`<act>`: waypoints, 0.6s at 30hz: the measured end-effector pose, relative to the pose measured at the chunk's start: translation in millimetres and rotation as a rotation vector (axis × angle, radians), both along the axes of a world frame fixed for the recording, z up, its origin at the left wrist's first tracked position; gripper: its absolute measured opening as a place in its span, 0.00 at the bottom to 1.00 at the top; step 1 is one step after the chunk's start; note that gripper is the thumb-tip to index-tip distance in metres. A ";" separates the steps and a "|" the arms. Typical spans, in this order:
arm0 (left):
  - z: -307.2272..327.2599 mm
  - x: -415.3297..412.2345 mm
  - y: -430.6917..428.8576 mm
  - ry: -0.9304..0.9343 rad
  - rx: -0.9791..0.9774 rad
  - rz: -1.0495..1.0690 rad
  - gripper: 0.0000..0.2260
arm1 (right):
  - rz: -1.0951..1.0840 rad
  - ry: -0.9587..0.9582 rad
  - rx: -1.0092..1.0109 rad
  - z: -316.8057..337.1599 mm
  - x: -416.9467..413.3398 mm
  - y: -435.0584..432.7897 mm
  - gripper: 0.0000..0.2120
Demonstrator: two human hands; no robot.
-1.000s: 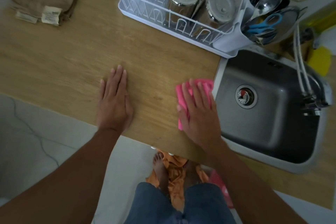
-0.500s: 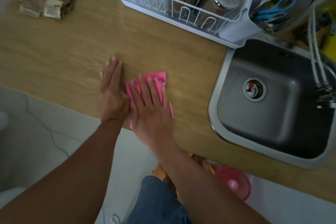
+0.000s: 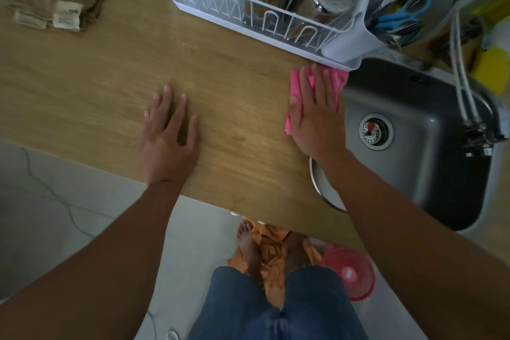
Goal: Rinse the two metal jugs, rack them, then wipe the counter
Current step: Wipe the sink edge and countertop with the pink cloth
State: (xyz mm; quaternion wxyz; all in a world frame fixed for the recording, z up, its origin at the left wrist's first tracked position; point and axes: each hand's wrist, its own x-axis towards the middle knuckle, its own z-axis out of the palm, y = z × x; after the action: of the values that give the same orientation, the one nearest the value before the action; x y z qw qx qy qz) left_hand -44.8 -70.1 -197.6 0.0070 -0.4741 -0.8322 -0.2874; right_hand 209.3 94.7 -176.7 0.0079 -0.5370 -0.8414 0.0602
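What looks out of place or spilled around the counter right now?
Nothing looks spilled or askew on the counter or in the dish rack. The one oddity is a crumpled orange cloth on the floor, under the person's feet.

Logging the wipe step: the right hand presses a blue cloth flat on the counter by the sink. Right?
Not quite. The head view shows the cloth under the right hand is pink, not blue; it is pressed flat on the counter by the sink.
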 end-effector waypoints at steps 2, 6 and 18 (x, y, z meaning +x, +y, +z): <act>-1.5 0.9 -0.8 -0.003 -0.001 -0.001 0.22 | -0.030 0.012 0.016 -3.0 -3.6 6.3 0.30; -4.7 -0.8 -2.3 0.000 -0.006 0.007 0.22 | -0.123 0.048 -0.008 5.1 -8.5 -37.2 0.30; -5.6 -2.2 -3.7 -0.019 0.007 0.013 0.23 | -0.057 -0.007 -0.160 9.7 6.1 -174.7 0.32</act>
State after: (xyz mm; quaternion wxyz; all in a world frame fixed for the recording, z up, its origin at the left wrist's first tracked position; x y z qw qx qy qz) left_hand -47.0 -73.8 -203.3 0.0024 -0.4660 -0.8342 -0.2948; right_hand 215.4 -80.0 -167.0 -0.0363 -0.5597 -0.8184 0.1251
